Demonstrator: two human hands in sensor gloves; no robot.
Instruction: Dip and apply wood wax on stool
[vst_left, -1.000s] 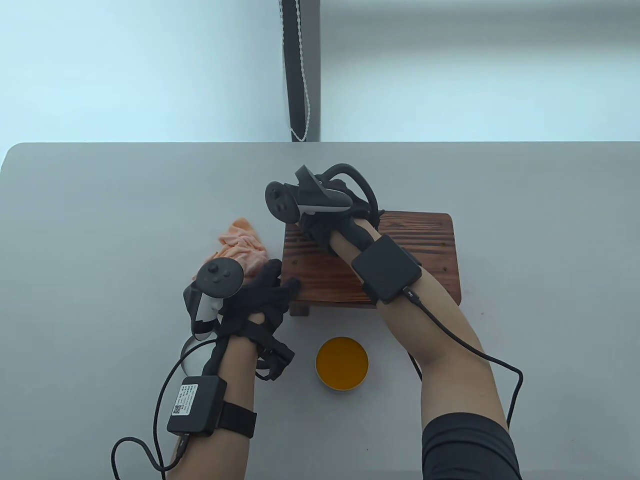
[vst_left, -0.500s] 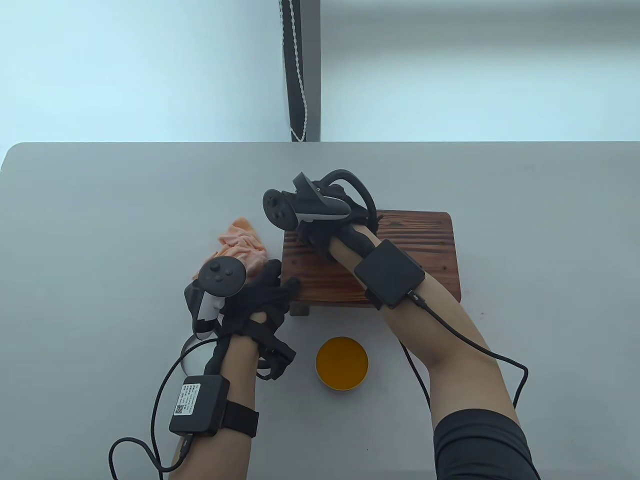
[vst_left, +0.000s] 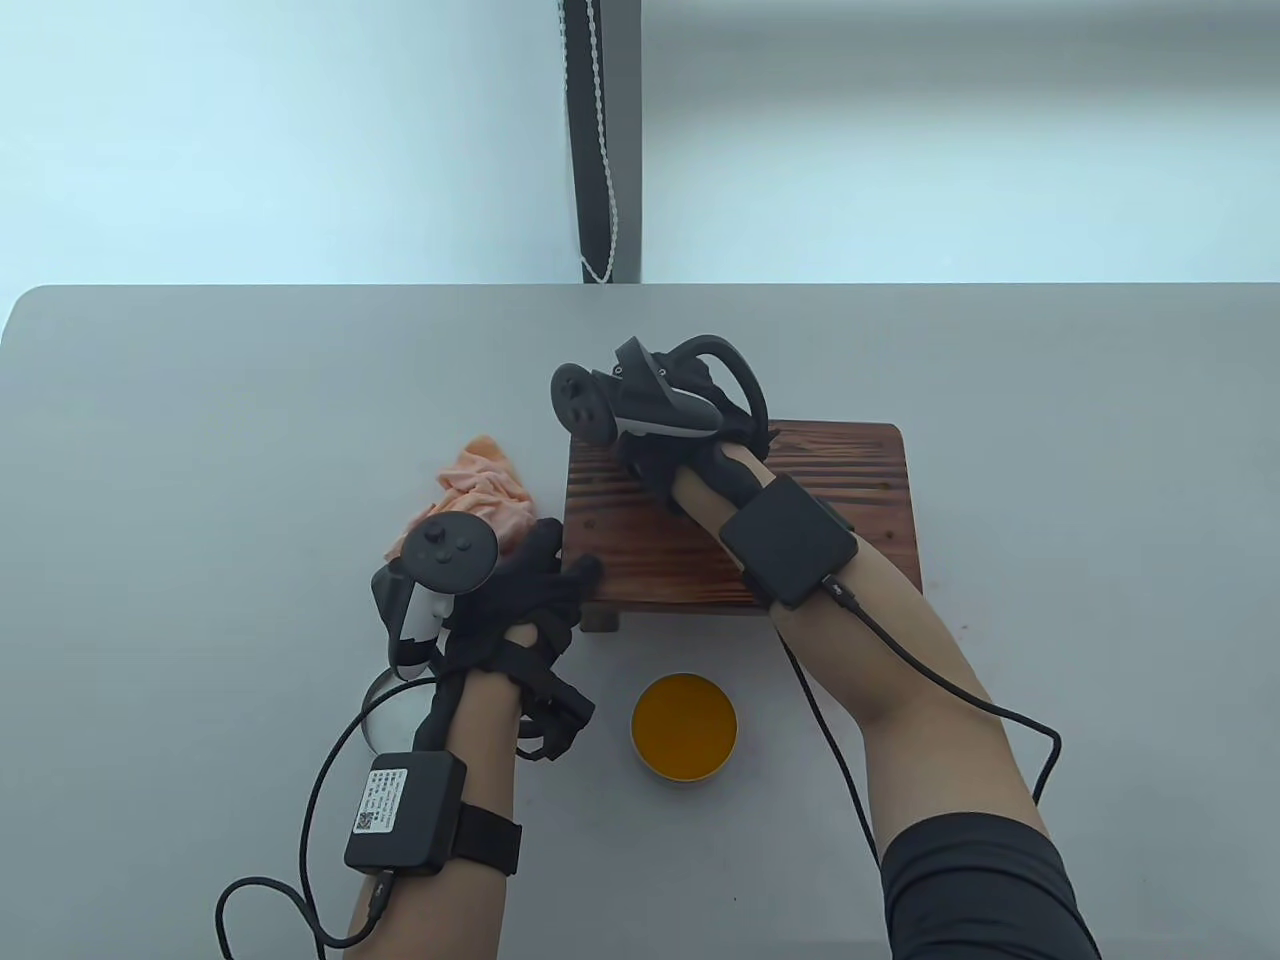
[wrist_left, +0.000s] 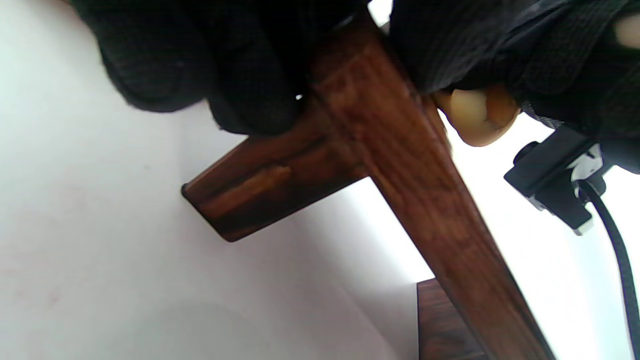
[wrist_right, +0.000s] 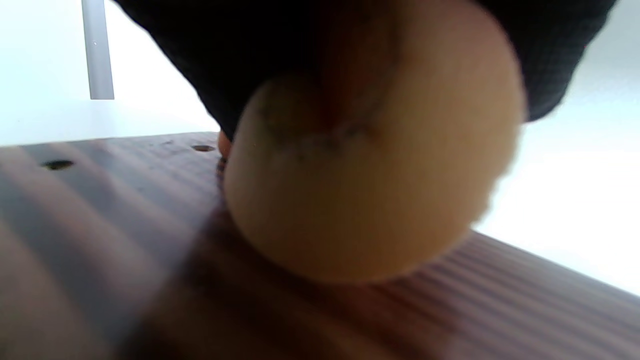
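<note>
A dark wooden stool (vst_left: 850, 500) stands on the grey table. My left hand (vst_left: 545, 585) grips its front left corner, thumb on top; in the left wrist view my gloved fingers (wrist_left: 240, 75) wrap the stool's edge (wrist_left: 400, 150). My right hand (vst_left: 655, 465) is over the far left part of the seat, mostly hidden under its tracker. In the right wrist view it holds a round tan wax applicator (wrist_right: 370, 185) pressed onto the stool top (wrist_right: 100, 210). An open tin of orange wax (vst_left: 684, 727) sits in front of the stool.
A crumpled orange cloth (vst_left: 482, 490) lies left of the stool, behind my left hand. A round lid (vst_left: 383, 712) lies under my left wrist, partly hidden. Cables trail from both wrist boxes toward the table's front edge. A dark post (vst_left: 600, 140) stands behind the table.
My right hand has slid a little to the right and away along the stool top. My left hand has kept its grip on the corner.
</note>
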